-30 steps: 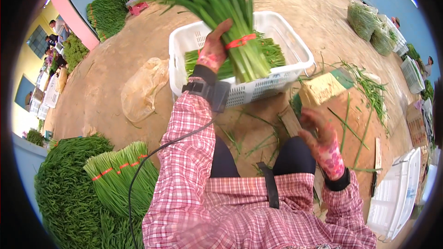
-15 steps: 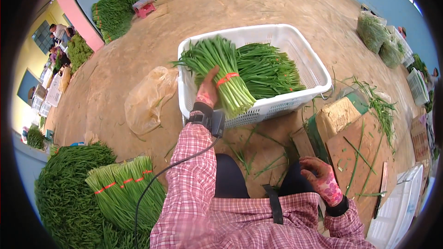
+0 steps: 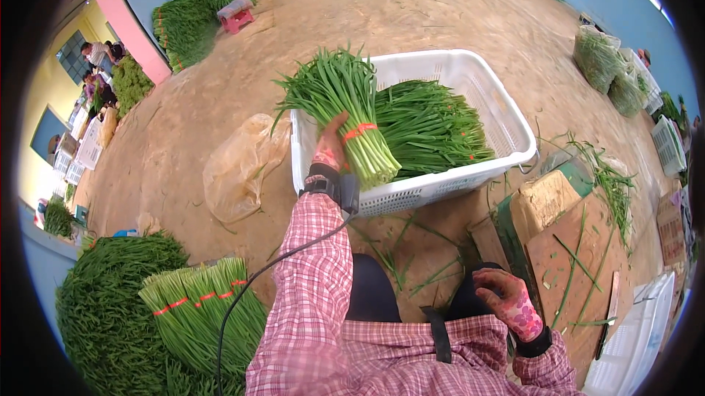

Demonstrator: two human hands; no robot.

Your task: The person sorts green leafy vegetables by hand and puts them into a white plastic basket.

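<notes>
A bunch of garlic chives (image 3: 339,95), bound with an orange-red band, is gripped in my left hand (image 3: 331,148) over the left side of a white plastic crate (image 3: 440,182). Its pale cut ends point toward me and its green leaf tips lean away past the crate's left rim. Inside the crate, right beside it, lie more banded bunches (image 3: 433,128). My right hand (image 3: 512,302), in a patterned pink glove with bare fingers, hovers by my right knee. Its fingers are loosely bent and apart, with nothing seen in them.
Left of me lie banded bunches (image 3: 209,315) and a big heap of greens (image 3: 117,308). A crumpled plastic bag (image 3: 246,168) sits left of the crate. To the right are a wooden block (image 3: 543,200), a board (image 3: 580,256) with stray leaves, a knife (image 3: 609,315) and a white crate (image 3: 635,337).
The held bunch has shifted slightly left against the crate and turned a bit more upright. The whole view has moved a little. My right hand stays by the knee.
</notes>
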